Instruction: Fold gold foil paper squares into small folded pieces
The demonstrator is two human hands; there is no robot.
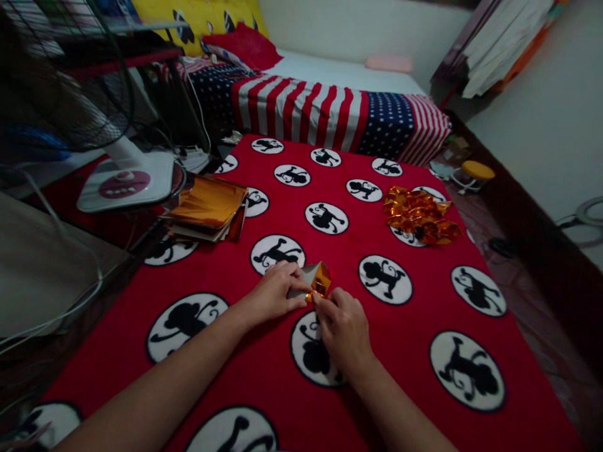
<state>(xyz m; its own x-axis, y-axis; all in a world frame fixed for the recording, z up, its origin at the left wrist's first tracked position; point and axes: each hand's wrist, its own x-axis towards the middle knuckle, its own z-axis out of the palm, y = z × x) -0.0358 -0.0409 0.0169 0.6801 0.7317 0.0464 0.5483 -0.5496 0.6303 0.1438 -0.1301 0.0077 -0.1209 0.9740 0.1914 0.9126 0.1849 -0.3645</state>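
Observation:
A small sheet of gold foil paper (321, 279), partly folded, lies at the middle of the red cloth with a shiny gold side and a dull pale side showing. My left hand (281, 290) grips its left part, fingers pressed on the pale side. At its near edge, my right hand (343, 323) pinches the paper between thumb and fingers. The fingertips of both hands almost meet there. Further left rests a stack of gold foil sheets (207, 204). On the right sits a heap of folded gold foil pieces (419, 215).
The red cloth with monkey prints (330, 251) covers the surface under my hands. A fan with a white base (127, 182) stands at the left, with loose cables nearby. Beyond is a bed with a flag-patterned cover (301, 110). A yellow-topped stool (477, 170) stands on the right.

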